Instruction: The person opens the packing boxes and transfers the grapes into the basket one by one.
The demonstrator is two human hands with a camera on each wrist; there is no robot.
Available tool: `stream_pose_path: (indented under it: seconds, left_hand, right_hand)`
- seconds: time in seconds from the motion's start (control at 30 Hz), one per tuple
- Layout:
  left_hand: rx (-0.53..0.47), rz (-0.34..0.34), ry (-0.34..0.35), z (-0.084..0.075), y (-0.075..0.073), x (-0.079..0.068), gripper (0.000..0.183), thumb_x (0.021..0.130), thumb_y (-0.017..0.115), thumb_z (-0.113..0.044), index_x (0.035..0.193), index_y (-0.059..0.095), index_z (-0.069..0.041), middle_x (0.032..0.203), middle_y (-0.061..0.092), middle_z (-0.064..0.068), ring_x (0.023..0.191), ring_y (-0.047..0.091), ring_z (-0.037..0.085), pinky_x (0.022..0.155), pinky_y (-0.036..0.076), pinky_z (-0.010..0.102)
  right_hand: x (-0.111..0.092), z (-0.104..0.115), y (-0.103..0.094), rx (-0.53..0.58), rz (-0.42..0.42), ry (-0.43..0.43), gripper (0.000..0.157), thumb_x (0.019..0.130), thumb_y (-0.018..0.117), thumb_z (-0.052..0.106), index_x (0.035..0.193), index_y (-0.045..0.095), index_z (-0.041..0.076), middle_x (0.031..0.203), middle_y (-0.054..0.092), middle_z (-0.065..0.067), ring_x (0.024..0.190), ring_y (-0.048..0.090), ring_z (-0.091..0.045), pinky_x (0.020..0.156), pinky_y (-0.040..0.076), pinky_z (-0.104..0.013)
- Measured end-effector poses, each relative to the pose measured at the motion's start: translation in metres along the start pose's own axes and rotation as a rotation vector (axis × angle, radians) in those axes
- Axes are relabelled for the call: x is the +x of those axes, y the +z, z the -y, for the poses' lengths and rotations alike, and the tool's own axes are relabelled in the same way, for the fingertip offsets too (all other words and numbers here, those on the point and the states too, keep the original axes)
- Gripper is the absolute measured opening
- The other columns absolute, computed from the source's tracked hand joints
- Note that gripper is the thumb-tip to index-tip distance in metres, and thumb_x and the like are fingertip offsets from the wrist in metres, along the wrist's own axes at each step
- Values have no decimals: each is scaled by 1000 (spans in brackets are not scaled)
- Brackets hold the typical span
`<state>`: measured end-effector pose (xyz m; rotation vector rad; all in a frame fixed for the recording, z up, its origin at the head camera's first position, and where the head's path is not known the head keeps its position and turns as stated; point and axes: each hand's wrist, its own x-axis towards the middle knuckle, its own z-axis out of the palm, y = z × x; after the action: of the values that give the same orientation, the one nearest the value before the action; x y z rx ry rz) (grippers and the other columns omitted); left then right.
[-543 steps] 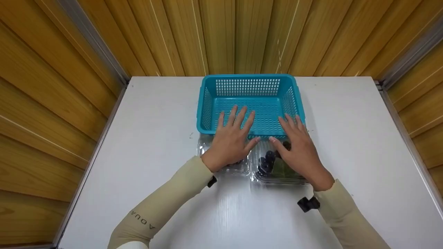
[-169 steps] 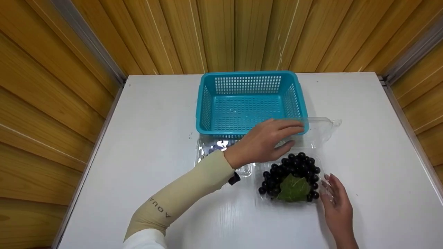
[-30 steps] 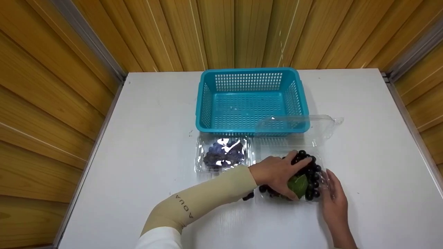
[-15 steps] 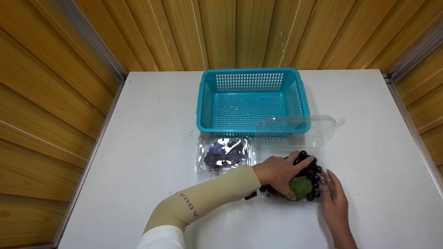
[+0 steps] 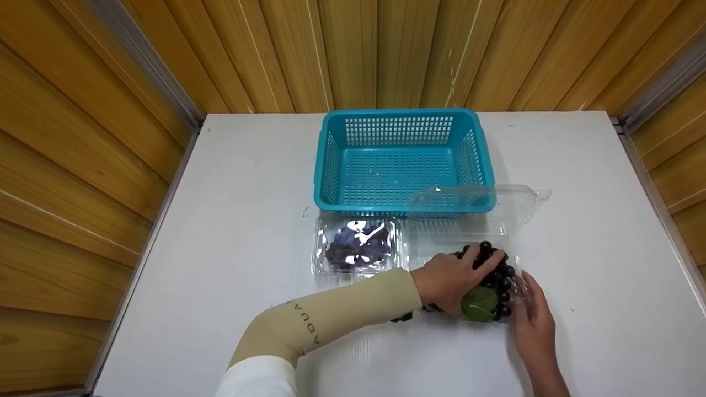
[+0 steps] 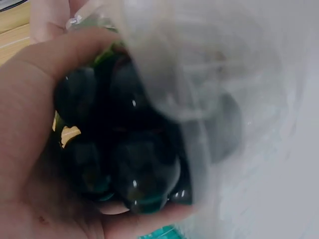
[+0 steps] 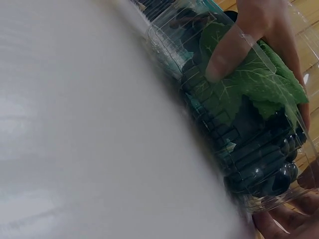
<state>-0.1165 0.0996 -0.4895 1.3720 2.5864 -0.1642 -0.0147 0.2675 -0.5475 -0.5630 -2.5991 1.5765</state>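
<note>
My left hand [image 5: 449, 281] reaches over an opened clear plastic container [image 7: 167, 52] and grips a bunch of dark grapes [image 5: 504, 284]. In the left wrist view its thumb and fingers curl round the grapes [image 6: 144, 169], which overlap the clear plastic wall. A green leaf [image 5: 479, 304] lies on the bunch by the thumb. My right hand [image 5: 535, 320] holds the container's right side, with fingertips [image 7: 271, 226] at its corner in the right wrist view. The container's raised clear lid [image 5: 513, 209] leans back over the basket's front rim. The left forearm hides the container's left part.
A blue-green plastic basket [image 5: 405, 207] with nothing in it stands behind the containers. A closed clear box [image 5: 322, 248] of dark purple fruit sits left of the opened one. Wooden panels [image 5: 353, 55] wall in the white table [image 5: 248, 193] at the back and sides.
Earlier both hands were spread above closed containers. The right container was then opened and drawn nearer; the left hand moved from its lid onto the grapes and has shifted slightly right with them.
</note>
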Motion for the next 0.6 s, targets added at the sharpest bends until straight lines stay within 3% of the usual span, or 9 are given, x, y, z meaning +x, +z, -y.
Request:
stream_pose_path:
  seconds: [0.13,0.23,0.4,0.6]
  left_hand:
    - [-18,-33,3,1,3,0,130,66,80,-51,155,-10,-23,145,33,9,62,53,9,60,54,22]
    - [-38,-54,-1,2,4,0,129,66,81,-53,155,-8,-24,144,35,8,62,51,8,58,52,22]
    - [-121,-91,6,6,6,-2,121,69,81,-49,156,-2,-29,140,38,3,66,50,9,54,47,22]
    - [-206,-158,18,10,8,-3,109,74,80,-35,155,8,-31,144,39,2,78,59,12,57,45,22]
  right_hand:
    - [0,-2,1,18,-4,-4,53,104,35,12,154,22,22,156,34,-8,144,32,-20,102,31,-3]
    - [1,-3,1,21,-2,11,54,104,35,12,155,20,23,157,32,-6,145,31,-21,103,30,-4]
    - [0,-2,2,25,5,19,54,104,35,13,155,20,24,158,30,-6,145,30,-23,104,30,-4]
    - [0,-3,1,54,9,14,55,104,35,12,155,19,23,158,30,-6,146,29,-16,106,29,-5]
